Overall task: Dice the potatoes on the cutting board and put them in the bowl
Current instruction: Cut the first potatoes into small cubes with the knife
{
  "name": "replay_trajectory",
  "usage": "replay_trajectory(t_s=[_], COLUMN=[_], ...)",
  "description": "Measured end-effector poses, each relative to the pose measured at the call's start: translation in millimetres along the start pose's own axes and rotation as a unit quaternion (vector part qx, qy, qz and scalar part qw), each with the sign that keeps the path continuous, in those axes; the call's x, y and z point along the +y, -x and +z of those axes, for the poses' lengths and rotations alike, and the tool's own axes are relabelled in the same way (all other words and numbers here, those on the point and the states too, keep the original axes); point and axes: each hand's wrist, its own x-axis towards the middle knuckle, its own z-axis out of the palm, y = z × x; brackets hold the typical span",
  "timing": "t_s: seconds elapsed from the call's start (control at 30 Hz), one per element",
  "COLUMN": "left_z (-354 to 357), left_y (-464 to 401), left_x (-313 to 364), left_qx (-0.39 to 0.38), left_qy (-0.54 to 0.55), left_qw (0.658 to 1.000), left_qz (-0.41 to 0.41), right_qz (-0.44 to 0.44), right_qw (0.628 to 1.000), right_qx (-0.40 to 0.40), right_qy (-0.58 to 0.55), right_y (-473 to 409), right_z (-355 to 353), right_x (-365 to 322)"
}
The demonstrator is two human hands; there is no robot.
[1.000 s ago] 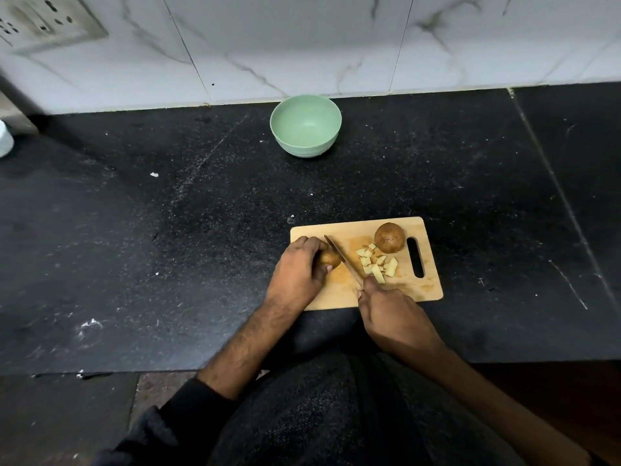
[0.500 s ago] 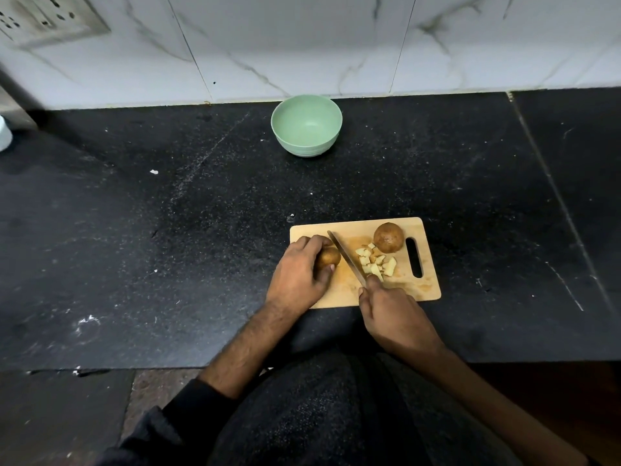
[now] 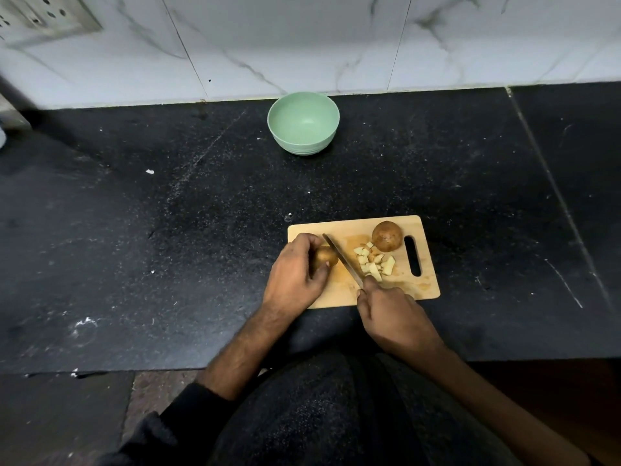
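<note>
A wooden cutting board point(image 3: 426, 287) lies on the black counter in front of me. My left hand point(image 3: 294, 274) grips a brown potato piece point(image 3: 326, 256) at the board's left end. My right hand point(image 3: 395, 314) holds a knife point(image 3: 342, 260) by its handle; the blade slants up-left and its edge lies just right of that piece. A small heap of pale diced potato point(image 3: 373, 262) sits right of the blade. A half potato point(image 3: 387, 236), skin up, rests near the board's far right by the handle slot. The green bowl point(image 3: 303, 126), with nothing in it, stands at the back by the wall.
Black stone counter point(image 3: 168, 230) spreads wide to the left and right of the board. A white marble-tiled wall point(image 3: 302, 45) closes the back, with a switch plate point(image 3: 40, 18) at top left. The counter's front edge runs just below my forearms.
The blade has shifted slightly left along the board toward the potato piece in my left hand. Both hands keep their grips; the view has tilted a little.
</note>
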Motion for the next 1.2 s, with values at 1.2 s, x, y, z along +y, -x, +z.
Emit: replay_trajectory(t_s=[1.2], left_z=[-2.2], left_y=[-1.5], left_x=[-8.9], left_qx=[0.028], left_qy=[0.055], left_qw=[0.998], left_qz=[-0.022], right_qz=[-0.009], right_qw=[1.000], right_qx=[0.008], right_qy=[0.007], right_y=[-4.7], right_z=[-2.6], right_x=[-4.5])
